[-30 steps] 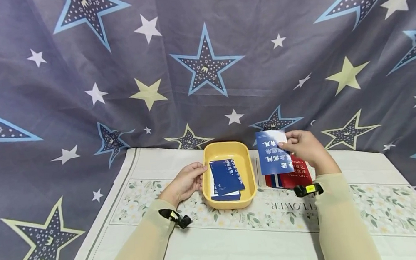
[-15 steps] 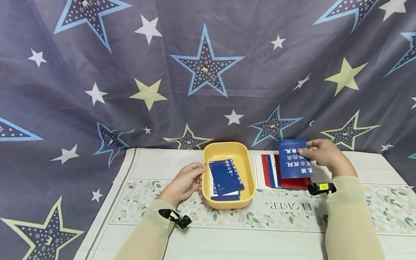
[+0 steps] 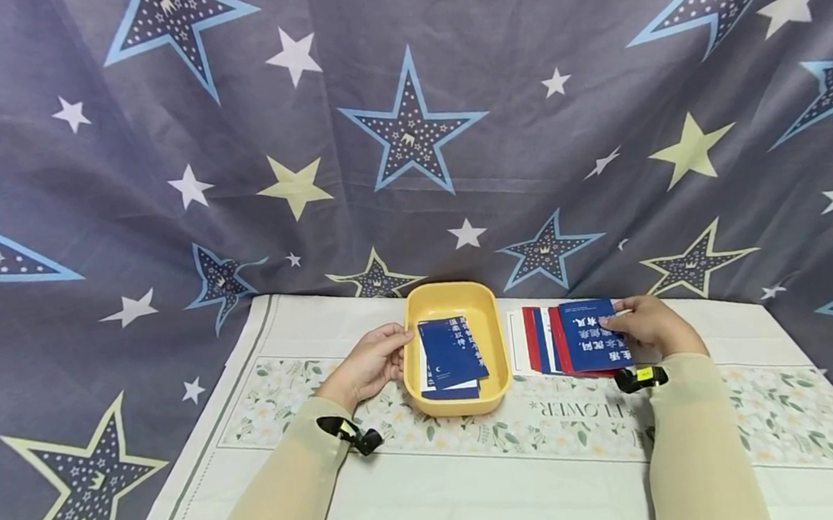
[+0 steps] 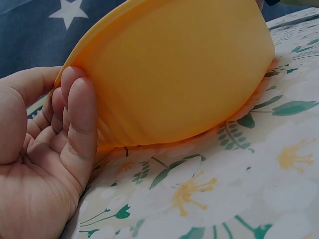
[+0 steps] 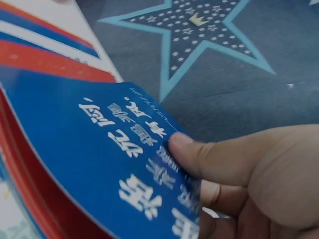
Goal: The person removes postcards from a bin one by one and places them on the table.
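My left hand (image 3: 372, 363) grips the left rim of a yellow plastic tray (image 3: 501, 344); in the left wrist view the thumb and fingers (image 4: 81, 114) pinch the tray's edge (image 4: 174, 74). Inside the tray lie blue and white cards (image 3: 453, 355), overlapping. My right hand (image 3: 656, 326) pinches a blue card with white lettering (image 3: 588, 340) by its right edge, thumb on top. That card lies over the right end of a fanned row of red, white and blue cards (image 3: 533, 341). In the right wrist view the blue card (image 5: 99, 129) bows slightly above a red one.
A white tablecloth (image 3: 530, 500) with a flower-print band covers the table. Behind it hangs a dark grey curtain (image 3: 527, 157) with stars, close to the table's back edge. The fanned cards lie just right of the tray.
My right hand has moved to the right and then down, bringing the blue card from above the row onto its right end. My left hand stays at the tray.
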Motion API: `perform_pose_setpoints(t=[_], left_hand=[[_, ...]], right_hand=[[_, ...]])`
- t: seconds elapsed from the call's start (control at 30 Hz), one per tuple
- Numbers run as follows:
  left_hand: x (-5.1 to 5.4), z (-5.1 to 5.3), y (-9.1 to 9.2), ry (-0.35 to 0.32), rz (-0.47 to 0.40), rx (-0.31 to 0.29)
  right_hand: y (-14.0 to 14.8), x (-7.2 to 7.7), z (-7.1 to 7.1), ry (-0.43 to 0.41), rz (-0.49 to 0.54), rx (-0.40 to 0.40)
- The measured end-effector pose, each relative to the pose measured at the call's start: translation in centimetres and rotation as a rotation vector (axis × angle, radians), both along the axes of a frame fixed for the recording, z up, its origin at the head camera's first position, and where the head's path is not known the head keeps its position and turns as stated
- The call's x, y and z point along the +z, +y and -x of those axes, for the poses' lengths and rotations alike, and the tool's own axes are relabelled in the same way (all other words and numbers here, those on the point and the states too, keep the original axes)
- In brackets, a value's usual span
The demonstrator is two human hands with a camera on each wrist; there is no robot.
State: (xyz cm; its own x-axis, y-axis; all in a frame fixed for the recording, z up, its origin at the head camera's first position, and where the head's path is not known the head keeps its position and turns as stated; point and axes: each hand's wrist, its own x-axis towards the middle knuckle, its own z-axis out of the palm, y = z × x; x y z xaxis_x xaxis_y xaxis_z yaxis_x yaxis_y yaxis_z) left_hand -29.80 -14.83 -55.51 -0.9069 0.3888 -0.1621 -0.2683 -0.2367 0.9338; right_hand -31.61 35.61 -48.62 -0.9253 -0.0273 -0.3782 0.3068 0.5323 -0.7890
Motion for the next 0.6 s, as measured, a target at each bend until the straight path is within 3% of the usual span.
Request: perform_pose_setpoints(t=[0.13,0.23,0.47,0.6], left_hand=[[0.0,0.0,0.1,0.001,0.000,0.000],[0.0,0.0,0.1,0.001,-0.001,0.004],[0.1,-0.1,0.0,-0.002,0.000,0.014],[0.1,-0.2,0.0,-0.001,0.001,0.012]], right_hand=[[-0.6,-0.5,-0.2,-0.040,0.045,-0.050],[-0.9,-0.7,-0.2,-0.019,-0.041,-0.051],[-1.3,-0.6,-0.4,0.102,-0.384,0.009],[-1.4,-0.2,-0.5,0.120,-0.399,0.017]])
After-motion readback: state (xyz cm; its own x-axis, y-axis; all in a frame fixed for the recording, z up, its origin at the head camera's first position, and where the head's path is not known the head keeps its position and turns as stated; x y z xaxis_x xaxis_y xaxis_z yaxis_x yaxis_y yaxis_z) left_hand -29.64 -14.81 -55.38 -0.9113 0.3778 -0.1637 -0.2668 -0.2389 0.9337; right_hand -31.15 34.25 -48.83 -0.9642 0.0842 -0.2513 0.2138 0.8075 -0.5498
